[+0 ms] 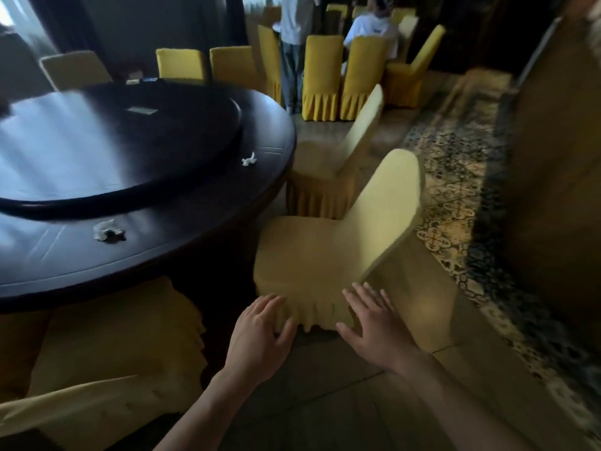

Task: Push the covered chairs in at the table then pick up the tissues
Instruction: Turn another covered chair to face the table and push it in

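Two hands on the near chair [312,255], yellow cover, seat side facing the camera. Left hand [260,333] sits at the seat's front-left corner, fingers spread and curled over the pleated skirt edge, thumb against the fabric. Right hand [374,320] lies flat and wide open near the base of the backrest, fingers splayed, gripping nothing. Chair stands just beside the round dark desk [195,255], seat edge close to the rim but not tucked under; backrest leans away to the right.

Second chair [338,157] further along the rim, also angled out. Third chair [107,346] at lower left, seat partly under the desk.

Two tissues on the desk's outer ring: near tissue [105,230] crumpled, with a small dark item touching it, can't tell what. Far tissue [248,160] small, close to the rim near the second chair. Both well apart from the hands.

Raised turntable [113,148] takes up the desk's centre. More yellow chairs and two people in the background. Patterned carpet [455,196] at right. Frame is motion-blurred.
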